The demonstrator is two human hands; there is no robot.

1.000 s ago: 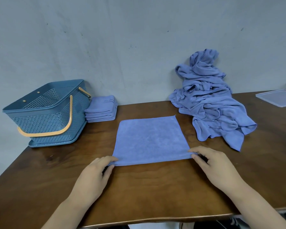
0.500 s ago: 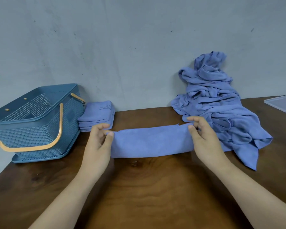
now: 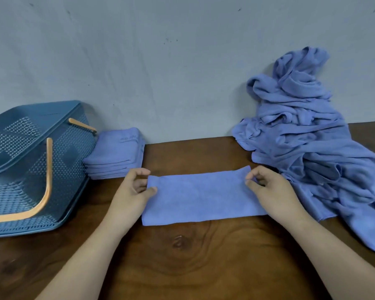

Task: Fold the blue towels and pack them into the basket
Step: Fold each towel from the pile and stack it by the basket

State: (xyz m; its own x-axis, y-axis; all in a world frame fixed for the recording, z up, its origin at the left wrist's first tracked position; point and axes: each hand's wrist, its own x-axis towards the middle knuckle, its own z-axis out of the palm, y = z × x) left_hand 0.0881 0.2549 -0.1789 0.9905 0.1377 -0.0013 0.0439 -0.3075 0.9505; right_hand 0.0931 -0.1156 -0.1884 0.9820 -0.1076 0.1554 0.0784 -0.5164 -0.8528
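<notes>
A blue towel (image 3: 204, 198), folded in half into a long strip, lies flat on the wooden table (image 3: 182, 256) in front of me. My left hand (image 3: 132, 191) pinches its left end with the thumb on top of the cloth. At the far right corner my right hand (image 3: 268, 189) pinches it between thumb and fingertips. The blue plastic basket (image 3: 30, 169) with orange handles stands at the left; its inside is hidden from here. A stack of folded blue towels (image 3: 117, 154) sits beside the basket, against the wall. A heap of unfolded blue towels (image 3: 307, 144) leans on the wall at the right.
The grey wall (image 3: 182, 61) runs along the table's back edge. One loose towel tail (image 3: 368, 232) from the heap trails toward the table's front right. Bare wood lies between me and the strip.
The flat square towel was folded in half away from me into a strip. My hands carried its near edge to the far edge, and the strip now lies flat.
</notes>
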